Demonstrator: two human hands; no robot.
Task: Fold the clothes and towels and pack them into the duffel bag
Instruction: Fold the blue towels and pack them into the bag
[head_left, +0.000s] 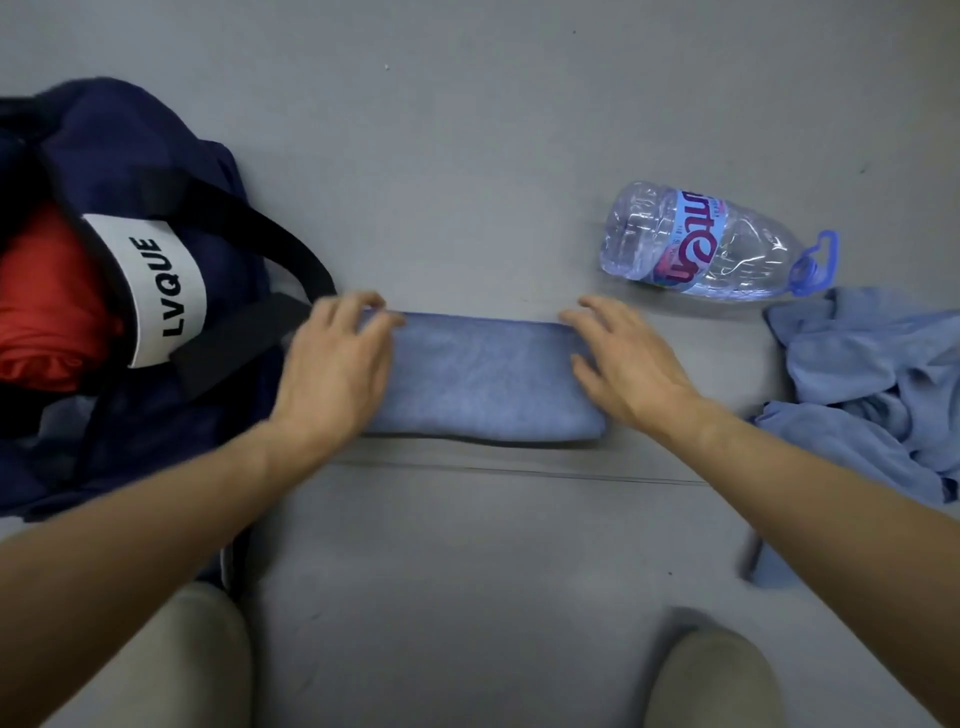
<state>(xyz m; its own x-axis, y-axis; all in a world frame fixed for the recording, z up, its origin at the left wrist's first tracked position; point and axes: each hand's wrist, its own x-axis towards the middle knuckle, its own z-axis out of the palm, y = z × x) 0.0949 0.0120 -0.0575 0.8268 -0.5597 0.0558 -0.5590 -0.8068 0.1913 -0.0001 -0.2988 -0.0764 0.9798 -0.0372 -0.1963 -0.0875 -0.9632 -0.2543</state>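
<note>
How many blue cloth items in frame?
2: a folded towel under left hand and right hand, centre; a crumpled heap at right edge. Heap may hold several.

Left grip (332, 369) and right grip (628, 369) reach forward, palms down, fingers loosely bent.

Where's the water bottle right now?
In the head view the water bottle lies on its side on the floor, upper right, just beyond the right hand and the crumpled blue cloth.
</note>
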